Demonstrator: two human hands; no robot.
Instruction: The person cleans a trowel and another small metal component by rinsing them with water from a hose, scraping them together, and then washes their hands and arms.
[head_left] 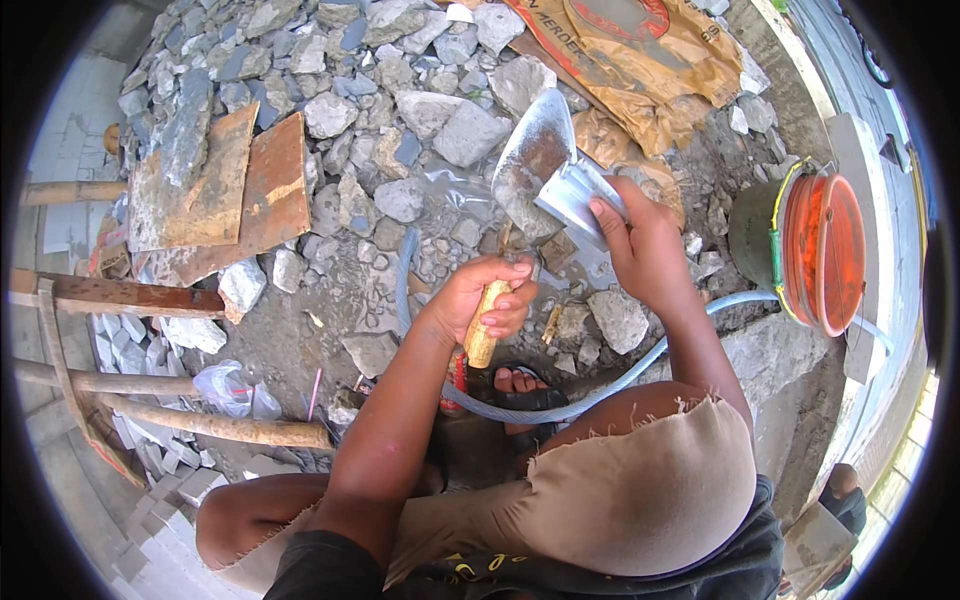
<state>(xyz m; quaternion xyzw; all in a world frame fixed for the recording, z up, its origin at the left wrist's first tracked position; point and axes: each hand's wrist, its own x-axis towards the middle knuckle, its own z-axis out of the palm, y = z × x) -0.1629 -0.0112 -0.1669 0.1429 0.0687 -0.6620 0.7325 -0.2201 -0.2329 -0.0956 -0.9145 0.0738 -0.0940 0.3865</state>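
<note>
My left hand (488,300) is closed around the yellowish wooden handle (482,340) of a trowel. The trowel's pointed metal blade (535,150), streaked with grey, tips away from me above the rubble. In my right hand (640,240) is a short, shiny silver metal channel (575,195), pinched between thumb and fingers. Its end lies over the side of the blade and seems to touch it. The fingers behind the channel are hidden. Below my left hand, my sandalled foot (520,385) rests on the ground.
Broken stones (460,130) cover the ground ahead, with torn brown paper sacks (650,60) at far right. A blue-grey hose (600,400) curves around my foot. On the right is an orange-red bucket (835,255); left are boards (270,190) and wooden poles (220,420). Another person (845,500) is lower right.
</note>
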